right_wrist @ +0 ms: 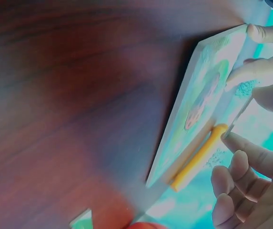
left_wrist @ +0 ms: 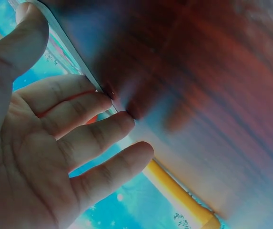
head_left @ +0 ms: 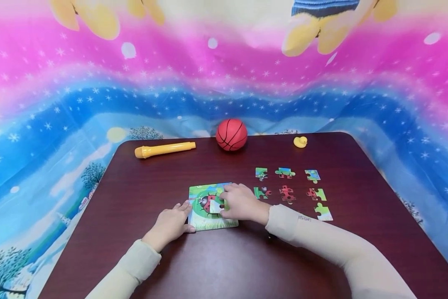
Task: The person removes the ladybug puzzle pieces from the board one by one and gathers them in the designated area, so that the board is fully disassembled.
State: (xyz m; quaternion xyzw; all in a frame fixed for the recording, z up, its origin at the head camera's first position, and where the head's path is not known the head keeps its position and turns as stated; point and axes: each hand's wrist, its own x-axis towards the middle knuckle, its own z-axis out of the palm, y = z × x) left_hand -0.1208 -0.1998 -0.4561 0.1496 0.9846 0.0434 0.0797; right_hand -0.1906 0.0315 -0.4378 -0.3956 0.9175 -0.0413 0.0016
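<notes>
A puzzle board [head_left: 203, 224] printed with a ladybug lies on the dark table in front of me. My left hand [head_left: 170, 224] rests at its left edge, with fairly straight fingers along the side and the thumb near the lower corner. Over the right part of the board, my right hand [head_left: 242, 203] pinches a small jigsaw piece [head_left: 215, 207] between thumb and fingers. The right wrist view shows this piece [right_wrist: 240, 117] edge-on, raised above the board; its other fingers [right_wrist: 222, 181] curl loosely. Part of the ladybug picture is hidden behind the piece and hand.
Several loose jigsaw pieces [head_left: 287, 192] lie in rows to the right, some close to the right sleeve [head_left: 306, 226]. Along the back stand a yellow toy microphone [head_left: 165, 149], a red toy basketball [head_left: 231, 135] and a yellow rubber duck [head_left: 300, 142]. A printed cloth [head_left: 194, 104] hangs behind the table.
</notes>
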